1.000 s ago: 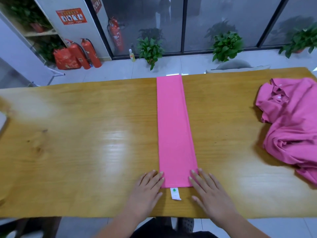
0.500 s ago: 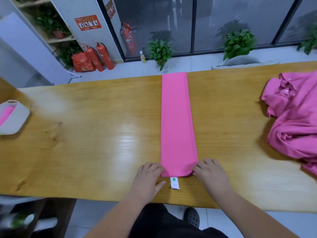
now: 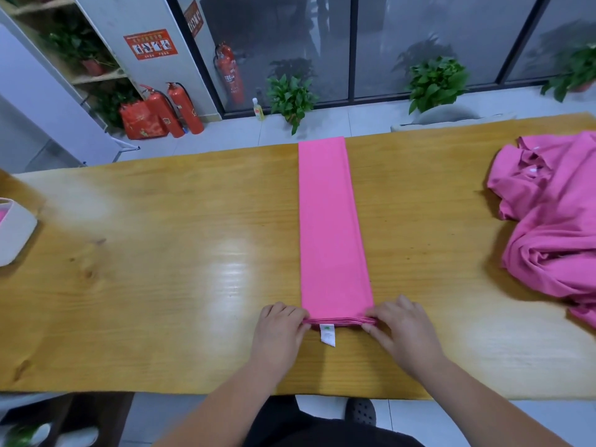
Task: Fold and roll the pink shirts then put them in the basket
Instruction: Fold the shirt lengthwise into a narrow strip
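Note:
A pink shirt (image 3: 330, 227), folded into a long narrow strip, lies across the wooden table (image 3: 167, 259) from the far edge toward me. A white label (image 3: 327, 334) sticks out from its near end. My left hand (image 3: 280, 330) pinches the near left corner of the strip with curled fingers. My right hand (image 3: 401, 329) pinches the near right corner the same way. The near edge is lifted a little off the table. A grey basket (image 3: 14, 233) with something pink inside sits at the table's left edge, partly cut off.
A heap of crumpled pink shirts (image 3: 554, 221) lies at the right end of the table. Beyond the far edge are potted plants (image 3: 292, 98), fire extinguishers (image 3: 175, 108) and a glass wall. A chair back (image 3: 451, 116) shows behind the table.
Both hands went from lying flat beside the strip's near end to curling their fingers onto its corners. The near edge has lifted slightly. The view shifted, bringing the basket into sight.

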The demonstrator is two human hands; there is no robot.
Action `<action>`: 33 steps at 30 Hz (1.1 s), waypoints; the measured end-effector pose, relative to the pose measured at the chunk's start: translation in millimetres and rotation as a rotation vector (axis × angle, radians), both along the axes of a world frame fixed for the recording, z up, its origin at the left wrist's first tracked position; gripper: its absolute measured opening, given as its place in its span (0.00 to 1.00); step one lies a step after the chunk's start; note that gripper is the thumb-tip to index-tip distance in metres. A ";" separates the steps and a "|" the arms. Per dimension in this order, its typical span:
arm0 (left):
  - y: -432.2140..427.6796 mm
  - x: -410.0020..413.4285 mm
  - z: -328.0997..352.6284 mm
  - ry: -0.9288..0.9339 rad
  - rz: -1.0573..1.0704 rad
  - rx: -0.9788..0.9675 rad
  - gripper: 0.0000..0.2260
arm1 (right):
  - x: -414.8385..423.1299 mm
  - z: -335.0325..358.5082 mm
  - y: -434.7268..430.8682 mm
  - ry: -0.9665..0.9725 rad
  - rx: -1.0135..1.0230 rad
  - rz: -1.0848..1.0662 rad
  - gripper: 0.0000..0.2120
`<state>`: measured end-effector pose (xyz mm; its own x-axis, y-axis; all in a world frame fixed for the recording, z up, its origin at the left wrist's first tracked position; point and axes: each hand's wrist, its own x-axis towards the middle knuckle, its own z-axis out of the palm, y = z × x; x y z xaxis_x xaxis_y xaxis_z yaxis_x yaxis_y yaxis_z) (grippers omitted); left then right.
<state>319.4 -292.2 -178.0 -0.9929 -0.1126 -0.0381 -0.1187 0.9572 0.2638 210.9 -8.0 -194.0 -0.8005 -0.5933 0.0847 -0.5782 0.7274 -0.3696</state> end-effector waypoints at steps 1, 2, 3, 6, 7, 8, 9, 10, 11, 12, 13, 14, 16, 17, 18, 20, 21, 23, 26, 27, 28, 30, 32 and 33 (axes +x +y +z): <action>-2.6 -1.6 0.6 -0.002 0.006 0.030 0.07 | 2.9 -0.1 2.1 0.027 0.012 0.029 0.17; -4.7 -3.6 1.9 -0.011 0.007 0.057 0.08 | 6.3 -0.4 3.4 0.048 0.023 0.047 0.20; -6.8 -5.7 3.4 -0.024 0.006 0.081 0.08 | 9.6 -1.2 3.1 0.062 0.026 0.052 0.20; -11.7 -13.6 8.7 -0.058 0.022 0.162 0.09 | 10.3 -5.7 -4.0 0.053 -0.026 -0.072 0.12; -13.2 -15.4 9.5 -0.057 0.042 0.200 0.09 | 7.7 -5.7 -7.6 0.025 -0.050 -0.129 0.11; -14.3 -16.6 9.7 -0.052 0.071 0.239 0.09 | 4.4 -5.7 -10.5 -0.012 -0.076 -0.175 0.12; -15.0 -16.8 8.9 -0.047 0.104 0.277 0.09 | 1.2 -4.7 -12.7 -0.058 -0.107 -0.210 0.13; -15.5 -16.4 7.6 -0.041 0.136 0.312 0.08 | -1.2 -1.2 -14.5 -0.119 -0.141 -0.247 0.13; -15.6 -16.3 6.0 -0.034 0.164 0.342 0.07 | -3.7 1.9 -15.8 -0.181 -0.172 -0.286 0.12; -15.4 -16.1 3.9 -0.027 0.191 0.363 0.06 | -6.0 4.1 -16.6 -0.234 -0.190 -0.319 0.12; -15.1 -16.7 1.3 -0.017 0.214 0.376 0.06 | -7.6 6.1 -17.9 -0.271 -0.195 -0.343 0.13; -14.0 -17.7 -0.4 -0.009 0.227 0.379 0.05 | -8.4 6.7 -19.1 -0.279 -0.189 -0.351 0.13; -9.4 -19.5 -1.9 -0.002 0.224 0.327 0.06 | -7.5 6.2 -21.9 -0.200 -0.133 -0.321 0.12; -6.5 -20.2 -1.0 0.008 0.202 0.263 0.06 | -6.1 5.5 -23.0 -0.123 -0.092 -0.288 0.12; -3.6 -20.3 0.0 0.029 0.169 0.188 0.05 | -4.9 4.0 -23.4 -0.042 -0.059 -0.255 0.12; 0.4 -21.4 -1.4 0.086 0.073 0.063 0.05 | -4.7 2.6 -22.0 0.102 -0.033 -0.186 0.13; 1.4 -22.0 -4.8 0.121 0.008 0.000 0.05 | -5.4 2.1 -21.1 0.184 -0.012 -0.121 0.12; 0.1 -22.2 -16.4 0.208 -0.119 -0.107 0.09 | -6.8 1.0 -18.9 0.343 0.060 0.069 0.13; -3.2 -17.0 -25.6 0.273 -0.174 -0.151 0.11 | -5.4 -8.0 -9.4 0.454 0.116 0.218 0.18; -4.3 -14.1 -25.8 0.291 -0.180 -0.147 0.11 | -4.4 -11.0 -4.9 0.453 0.120 0.230 0.20; -5.9 -10.8 -24.5 0.301 -0.188 -0.140 0.11 | -3.6 -13.9 -1.2 0.449 0.123 0.238 0.21; -10.7 -3.9 -20.7 0.302 -0.215 -0.130 0.08 | -2.7 -18.5 4.3 0.438 0.131 0.245 0.17; -14.7 2.2 -17.4 0.275 -0.236 -0.129 0.11 | -4.4 -17.6 3.1 0.429 0.124 0.247 0.14; -15.7 4.2 -16.4 0.258 -0.243 -0.127 0.13 | -6.6 -17.6 1.3 0.433 0.119 0.250 0.14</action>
